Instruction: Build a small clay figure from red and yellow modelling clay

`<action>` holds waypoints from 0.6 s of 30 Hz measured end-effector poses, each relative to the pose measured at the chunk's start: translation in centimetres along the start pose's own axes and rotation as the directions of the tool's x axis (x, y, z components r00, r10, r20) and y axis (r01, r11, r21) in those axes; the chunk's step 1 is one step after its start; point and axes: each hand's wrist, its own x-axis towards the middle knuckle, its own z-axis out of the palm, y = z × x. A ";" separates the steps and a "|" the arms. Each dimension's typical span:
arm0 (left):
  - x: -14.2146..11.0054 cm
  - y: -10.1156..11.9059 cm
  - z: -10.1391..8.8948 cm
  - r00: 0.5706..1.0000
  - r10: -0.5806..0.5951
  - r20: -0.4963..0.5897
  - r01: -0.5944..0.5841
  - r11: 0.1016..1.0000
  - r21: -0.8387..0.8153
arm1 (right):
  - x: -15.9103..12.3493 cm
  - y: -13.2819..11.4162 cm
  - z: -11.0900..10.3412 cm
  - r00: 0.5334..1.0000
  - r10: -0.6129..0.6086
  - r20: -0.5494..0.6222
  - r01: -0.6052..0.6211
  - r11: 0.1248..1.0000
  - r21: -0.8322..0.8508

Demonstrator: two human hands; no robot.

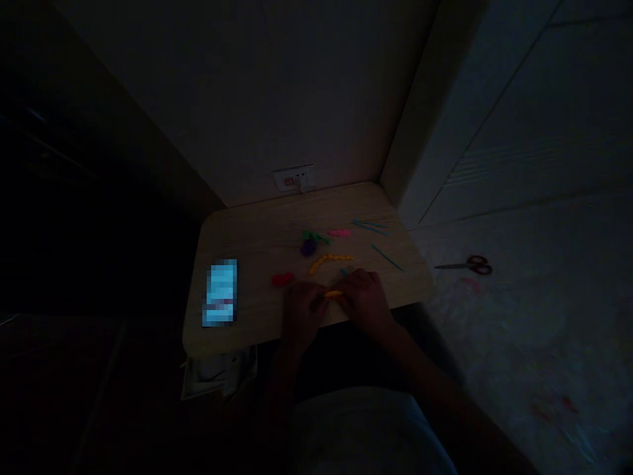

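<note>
Pale clothing (361, 422) on the person's torso lies nearest the camera, and beyond it both forearms reach to the front edge of a wooden tabletop (247, 244). Just at that edge, the left hand (302, 315) and the right hand (366, 298) come close together, pinching a small orange piece (333, 294) between their fingertips, one hand at each end. It lies crosswise, its middle showing in the gap; the room is so dark that I cannot tell whether its underside touches the wood. By its matte, rounded look I judge it to be soft modelling clay: very light, yielding, a little tacky rather than slippery. Such stuff should take a dent from any firm squeeze and could stretch thin or tear if its ends were pulled apart, so a light hold with the finger pads close to each end, the middle left free, suits it best. Just beyond the hands, a lumpy orange strip (330, 260) looks to be the same material; being long and narrow, it would sag if raised by one tip and wants support under its length. A red lump (283, 279) beside the left hand looks thicker and sturdier, fit to be taken around its waist.
</note>
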 end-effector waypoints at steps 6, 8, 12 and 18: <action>-0.1 0.0 0.2 0.989 -0.136 -0.051 0.126 0.978 -0.164 | 0.0 0.6 -0.4 1.000 0.007 -0.017 -0.006 0.997 0.076; -0.3 0.2 0.5 0.970 -0.234 -0.062 0.205 0.932 -0.299 | -0.1 0.7 -0.5 0.996 0.040 -0.077 -0.024 0.981 0.191; 0.0 0.8 0.5 0.932 -0.363 0.008 0.311 0.786 -0.534 | 0.0 0.3 -0.2 0.965 0.204 -0.165 -0.087 0.843 0.531; 0.6 1.4 -0.9 0.940 -0.332 0.076 0.312 0.752 -0.580 | 0.6 -0.1 -0.7 0.938 0.319 -0.133 -0.154 0.731 0.665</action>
